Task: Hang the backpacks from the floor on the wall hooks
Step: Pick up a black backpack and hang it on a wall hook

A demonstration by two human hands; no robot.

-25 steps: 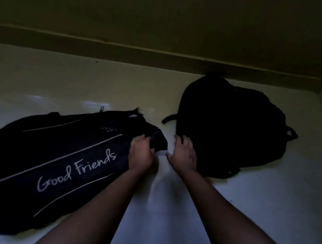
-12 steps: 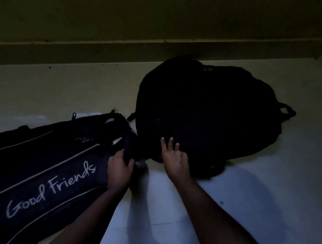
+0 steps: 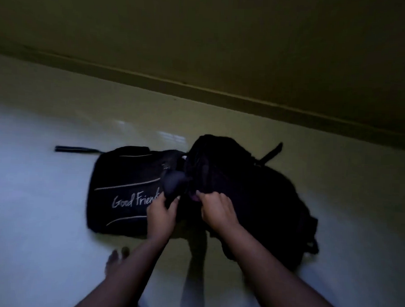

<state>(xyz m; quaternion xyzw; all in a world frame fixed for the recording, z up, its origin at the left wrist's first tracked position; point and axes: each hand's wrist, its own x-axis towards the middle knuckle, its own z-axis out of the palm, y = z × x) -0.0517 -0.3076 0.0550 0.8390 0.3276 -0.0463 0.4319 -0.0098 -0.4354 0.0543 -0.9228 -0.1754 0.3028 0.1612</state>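
Two dark backpacks are on the pale floor in dim light. The lettered backpack (image 3: 124, 186), marked "Good Friends" in white, lies flat at the left. My left hand (image 3: 161, 213) grips its top handle at the right end. The plain black backpack (image 3: 253, 198) is at the right, its near end lifted off the floor. My right hand (image 3: 218, 211) grips the top edge of that bag with curled fingers. The hands are close together between the two bags. No wall hooks are in view.
A wall with a dark skirting strip (image 3: 223, 95) runs across behind the bags. A loose strap (image 3: 75, 149) of the lettered backpack trails left on the floor. My bare foot (image 3: 116, 260) stands at the lower left. Open floor (image 3: 30, 191) lies to the left and right.
My right hand went from resting flat on the plain black backpack to gripping its top edge, and that end has risen. The view pulled back from the floor; my left hand kept its hold.
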